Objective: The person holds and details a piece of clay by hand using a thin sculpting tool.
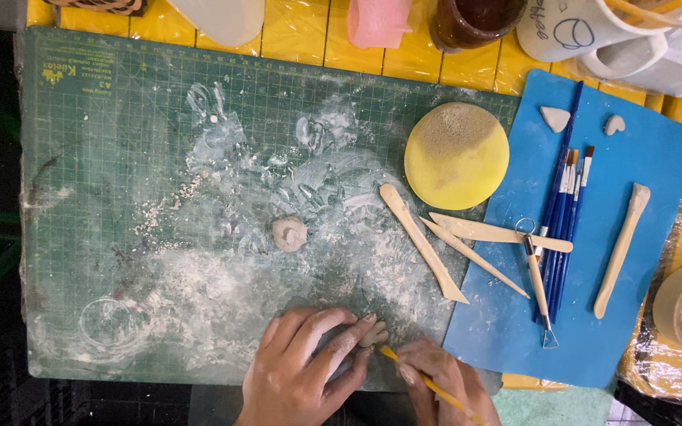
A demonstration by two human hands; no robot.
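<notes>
Two hands at work: left hand [303,367] pinching small clay piece [372,334], right hand [444,383] gripping yellow stick [428,383] (clay lump [289,233] beyond fingertips, wooden tools [424,243] farther right).

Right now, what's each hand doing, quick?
Left hand: fingers pinching the small clay piece on the cutting mat.
Right hand: closed on a thin yellow tool, tip at the clay.

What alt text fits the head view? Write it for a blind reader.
Left hand steadies a small clay piece on a clay-smeared green cutting mat while the right hand works it with a yellow-handled tool. Wooden modelling tools lie nearby.
</notes>
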